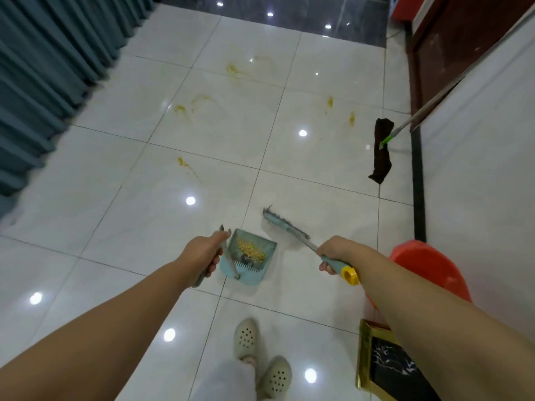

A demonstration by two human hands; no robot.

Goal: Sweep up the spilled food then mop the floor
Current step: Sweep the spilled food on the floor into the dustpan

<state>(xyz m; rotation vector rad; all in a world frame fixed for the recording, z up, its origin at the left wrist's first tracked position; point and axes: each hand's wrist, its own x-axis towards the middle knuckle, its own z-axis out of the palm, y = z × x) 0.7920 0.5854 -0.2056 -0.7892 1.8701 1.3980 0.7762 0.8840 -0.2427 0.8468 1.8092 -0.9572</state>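
Observation:
A light-blue dustpan (262, 272) sits low over the white tiled floor, and a heap of yellow food bits (251, 249) lies inside it. My left hand (202, 256) grips the dustpan's long handle. My right hand (333, 254) grips the handle of a light-blue broom; its head (285, 224) is just right of the dustpan. Yellow smears (181, 109) stain several tiles farther ahead. A mop with a dark cloth head (381, 151) lies on the floor at the right, its pole leaning up along the wall.
A red bucket (431, 264) stands by the white wall at the right. A gold-framed dark panel (379, 360) sits at the lower right. Teal curtains (43, 82) line the left side. A dark wooden door (434, 53) is at the far right. My feet in pale clogs (260, 357) are below.

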